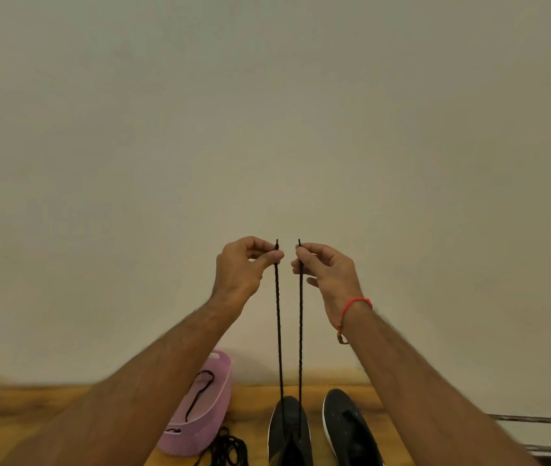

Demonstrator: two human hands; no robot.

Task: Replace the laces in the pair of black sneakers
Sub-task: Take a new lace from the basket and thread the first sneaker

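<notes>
Two sneakers [289,428] – one pink basket [200,422] – two hands [239,267].

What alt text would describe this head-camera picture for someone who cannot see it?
Two raised hands, left hand and right hand, each pinch one end of a black lace running down into the left black sneaker. The right sneaker, a pink basket and loose laces lie on the wooden floor.

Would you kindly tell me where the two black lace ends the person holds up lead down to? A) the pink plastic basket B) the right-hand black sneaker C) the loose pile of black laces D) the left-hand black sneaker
D: both black lace ends, pinched by the left hand and right hand, run down into the left-hand black sneaker.
</notes>
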